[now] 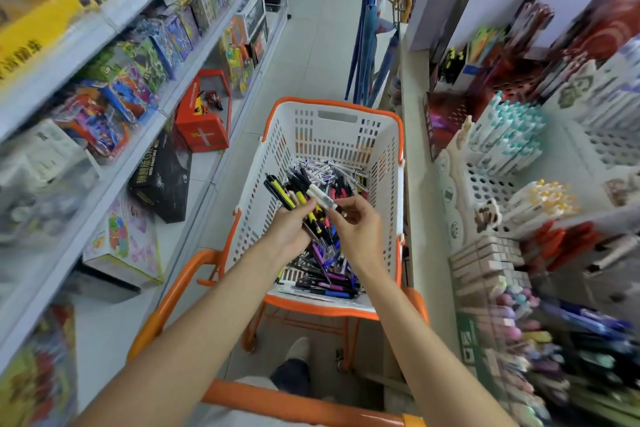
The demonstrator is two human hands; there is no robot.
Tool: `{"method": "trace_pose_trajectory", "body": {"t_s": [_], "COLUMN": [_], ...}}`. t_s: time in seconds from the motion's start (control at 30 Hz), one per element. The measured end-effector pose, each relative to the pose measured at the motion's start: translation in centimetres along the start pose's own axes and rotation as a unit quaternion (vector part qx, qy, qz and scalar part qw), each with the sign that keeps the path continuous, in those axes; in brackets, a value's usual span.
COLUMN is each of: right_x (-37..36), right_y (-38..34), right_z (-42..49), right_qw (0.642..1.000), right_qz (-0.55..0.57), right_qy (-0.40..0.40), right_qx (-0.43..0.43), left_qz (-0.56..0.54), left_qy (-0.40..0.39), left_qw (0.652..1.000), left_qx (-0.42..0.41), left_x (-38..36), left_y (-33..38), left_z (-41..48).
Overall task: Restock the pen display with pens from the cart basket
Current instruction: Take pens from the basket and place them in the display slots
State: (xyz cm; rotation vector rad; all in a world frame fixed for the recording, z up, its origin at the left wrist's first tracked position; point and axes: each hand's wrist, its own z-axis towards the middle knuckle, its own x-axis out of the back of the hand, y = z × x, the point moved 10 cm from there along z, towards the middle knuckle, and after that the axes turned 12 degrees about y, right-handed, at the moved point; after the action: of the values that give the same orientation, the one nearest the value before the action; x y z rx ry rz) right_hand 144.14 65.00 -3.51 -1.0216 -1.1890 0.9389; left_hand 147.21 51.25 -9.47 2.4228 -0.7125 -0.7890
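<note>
Hovering over orange-rimmed white plastic basket (333,103), left hand (291,230) gripped yellow-black pen bundle (281,191); right hand (358,224) fingers (347,202) pinched white-capped pen (318,193) against it, prob. collecting one batch for white perforated pen display (485,177), right.

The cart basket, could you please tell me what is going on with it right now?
A person stands at the cart basket, which holds a heap of loose pens. Their left hand grips a bundle of yellow-and-black pens above the heap, and their right hand pinches a white pen lying against that bundle. The pen display stands on the shelf to the right; neither hand is at it.
</note>
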Motion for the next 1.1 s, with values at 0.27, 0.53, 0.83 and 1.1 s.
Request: {"method": "trace_pose_trajectory", "body": {"t_s": [0.27,0.53,0.83,1.1], "right_x": [-1.0,-1.5,-2.7,-1.0], "right_y": [-0.8,2.3,1.5,0.6], "right_z": [0.2,-1.7,-2.1,-0.5], "right_qw": [0.995,0.962,0.963,0.983], "right_qz": [-0.018,0.057,0.091,0.058], "right_qy": [-0.094,-0.214,-0.184,-0.136], "right_qx": [0.002,-0.161,-0.173,-0.107], "left_qz": [-0.017,-0.088,-0.119,-0.146], "left_qy": [-0.033,-0.04,-0.048,-0.052], "left_qw": [0.999,0.995,0.99,0.986], "left_qx": [0.03,0.038,0.054,0.06], "left_x": [-1.2,-1.6,-1.4,-0.6], "left_y": [-0.1,1.6,1.8,2.5], "left_z": [0.0,0.3,0.1,0.5]}}
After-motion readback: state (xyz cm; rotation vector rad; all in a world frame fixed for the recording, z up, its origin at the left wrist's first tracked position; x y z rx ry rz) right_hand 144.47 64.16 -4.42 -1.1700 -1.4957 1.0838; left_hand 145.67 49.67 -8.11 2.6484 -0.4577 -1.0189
